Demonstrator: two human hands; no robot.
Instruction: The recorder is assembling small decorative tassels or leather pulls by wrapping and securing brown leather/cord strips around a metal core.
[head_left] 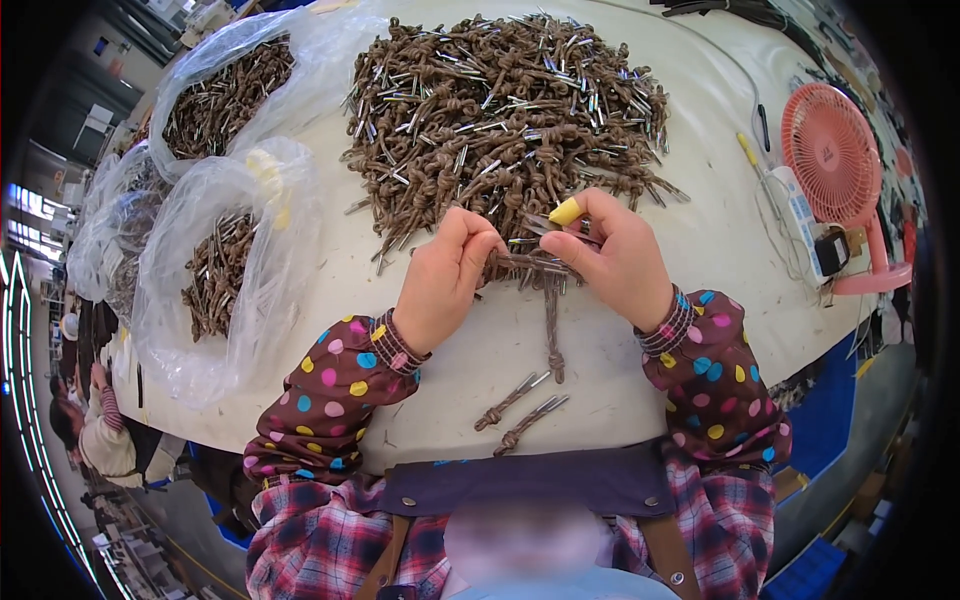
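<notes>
My left hand (447, 272) pinches a knotted brown cord (522, 262) between thumb and forefinger, close to the near edge of a big heap of similar cords (500, 110) with silvery tips. One cord end (553, 335) hangs toward me and finishes in a knot. Across from it, my right hand (617, 258) is closed around a small pointed metal tool (545, 224); whether it is snips or tweezers I cannot make out. A yellow cover (565, 211) wraps its forefinger. Two short knotted cords (520, 412) with metal tips lie on the table nearer my body.
Clear plastic bags (285, 290) holding more brown cords stand at the left of the pale table (380, 400). To the right are a pink fan (832, 155), a white power strip (797, 220) and a yellow-handled tool (747, 148). Another person (105, 430) sits at the far left.
</notes>
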